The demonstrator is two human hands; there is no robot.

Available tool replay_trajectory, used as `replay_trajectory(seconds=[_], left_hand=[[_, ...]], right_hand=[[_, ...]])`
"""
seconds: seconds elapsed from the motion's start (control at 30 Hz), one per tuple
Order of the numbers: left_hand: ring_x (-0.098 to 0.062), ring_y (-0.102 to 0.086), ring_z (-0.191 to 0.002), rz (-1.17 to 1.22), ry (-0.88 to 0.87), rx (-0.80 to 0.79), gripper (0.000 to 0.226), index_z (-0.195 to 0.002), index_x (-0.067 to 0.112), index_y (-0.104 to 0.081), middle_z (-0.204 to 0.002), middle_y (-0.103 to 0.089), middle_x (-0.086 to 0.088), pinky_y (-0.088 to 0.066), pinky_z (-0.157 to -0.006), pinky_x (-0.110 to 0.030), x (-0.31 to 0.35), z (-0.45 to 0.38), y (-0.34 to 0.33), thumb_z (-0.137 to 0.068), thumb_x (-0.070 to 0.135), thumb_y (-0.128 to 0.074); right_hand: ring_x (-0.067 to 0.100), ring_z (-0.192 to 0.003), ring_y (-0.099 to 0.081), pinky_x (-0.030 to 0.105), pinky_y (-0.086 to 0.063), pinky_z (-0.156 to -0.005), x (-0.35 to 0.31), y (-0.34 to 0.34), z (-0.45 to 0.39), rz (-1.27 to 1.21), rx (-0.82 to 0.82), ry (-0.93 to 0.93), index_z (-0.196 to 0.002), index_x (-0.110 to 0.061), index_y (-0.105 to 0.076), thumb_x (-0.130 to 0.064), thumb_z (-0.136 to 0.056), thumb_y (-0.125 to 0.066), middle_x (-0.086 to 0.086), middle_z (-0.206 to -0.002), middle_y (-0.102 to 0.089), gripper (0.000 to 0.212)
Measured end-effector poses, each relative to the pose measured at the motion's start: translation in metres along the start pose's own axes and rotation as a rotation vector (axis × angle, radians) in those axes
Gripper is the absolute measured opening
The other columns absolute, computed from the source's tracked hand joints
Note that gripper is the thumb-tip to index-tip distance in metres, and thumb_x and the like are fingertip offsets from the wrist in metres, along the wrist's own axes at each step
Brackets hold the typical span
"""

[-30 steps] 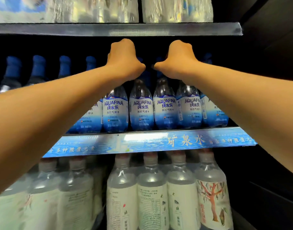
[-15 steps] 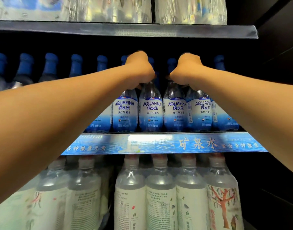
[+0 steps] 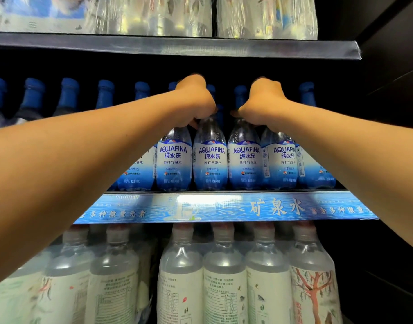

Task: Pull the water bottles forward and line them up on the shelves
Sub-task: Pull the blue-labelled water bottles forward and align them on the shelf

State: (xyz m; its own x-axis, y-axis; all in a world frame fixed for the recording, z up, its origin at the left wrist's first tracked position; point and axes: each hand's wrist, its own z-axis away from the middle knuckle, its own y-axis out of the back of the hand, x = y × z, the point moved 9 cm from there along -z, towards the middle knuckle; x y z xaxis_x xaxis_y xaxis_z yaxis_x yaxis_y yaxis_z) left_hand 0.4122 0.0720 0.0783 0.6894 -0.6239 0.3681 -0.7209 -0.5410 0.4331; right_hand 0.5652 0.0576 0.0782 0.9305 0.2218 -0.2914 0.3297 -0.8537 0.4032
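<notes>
Blue-capped clear plastic bottles (image 3: 210,157) stand upright on the middle shelf (image 3: 224,208), packed side by side at its near edge, each with a rounded shoulder tapering to a slim neck. Glossy labels fade from white at the top to deep blue at the bottom, with "AQUAFINA" printed across them; tiny bubbles speckle the clear shoulders. More blue caps (image 3: 105,86) run off to the left, farther back in the dark.

Left hand (image 3: 196,101) is curled down over the necks of the front bottles, fingers wrapped round at least one. Right hand (image 3: 265,104) is closed the same way over the necks just to its right. Both bare forearms reach in from the near corners.

Along the shelf's front runs a shiny blue strip printed with water ripples and white characters. Below it stand taller, frosted bottles (image 3: 224,277) with pale caps and white paper-like labels, one at the right showing a red tree. Above, on a grey metal ledge (image 3: 177,46), sit packs (image 3: 154,17) in crinkled clear film.
</notes>
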Motion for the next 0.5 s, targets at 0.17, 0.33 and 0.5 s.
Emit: replay_trajectory(seconds=[0.17,0.33,0.5], left_hand=[[-0.035,-0.070,-0.091,-0.017,0.032,0.038,0.019,-0.082,0.011,-0.050,-0.098,-0.068,-0.017,-0.060,-0.078,-0.048,-0.0033,0.0037,-0.0047,-0.087,0.006,-0.068],[-0.024,-0.063,-0.079,-0.153,-0.018,0.083,0.017,-0.080,0.012,-0.053,-0.079,-0.056,-0.005,-0.060,-0.074,-0.038,-0.0002,0.0015,-0.0025,-0.088,0.010,-0.068],[-0.021,-0.057,-0.073,-0.230,-0.045,0.156,0.015,-0.091,0.010,-0.058,-0.085,-0.058,-0.007,-0.043,-0.057,-0.029,0.0048,0.0069,0.0029,-0.087,0.017,-0.070]], right_hand=[[0.024,-0.082,-0.055,0.028,-0.041,-0.064,-0.0005,-0.0004,0.0021,0.000,0.014,0.021,-0.091,-0.011,-0.054,-0.038,-0.078,-0.082,0.008,-0.093,-0.056,0.041],[0.024,-0.080,-0.053,0.027,-0.039,-0.064,0.0001,-0.0005,0.0021,0.000,0.032,0.024,-0.088,-0.012,-0.052,-0.037,-0.078,-0.081,0.007,-0.092,-0.054,0.040],[0.024,-0.079,-0.053,0.028,-0.039,-0.063,0.0007,-0.0005,0.0041,0.001,0.066,0.034,-0.083,-0.011,-0.051,-0.039,-0.077,-0.082,0.008,-0.089,-0.054,0.042]])
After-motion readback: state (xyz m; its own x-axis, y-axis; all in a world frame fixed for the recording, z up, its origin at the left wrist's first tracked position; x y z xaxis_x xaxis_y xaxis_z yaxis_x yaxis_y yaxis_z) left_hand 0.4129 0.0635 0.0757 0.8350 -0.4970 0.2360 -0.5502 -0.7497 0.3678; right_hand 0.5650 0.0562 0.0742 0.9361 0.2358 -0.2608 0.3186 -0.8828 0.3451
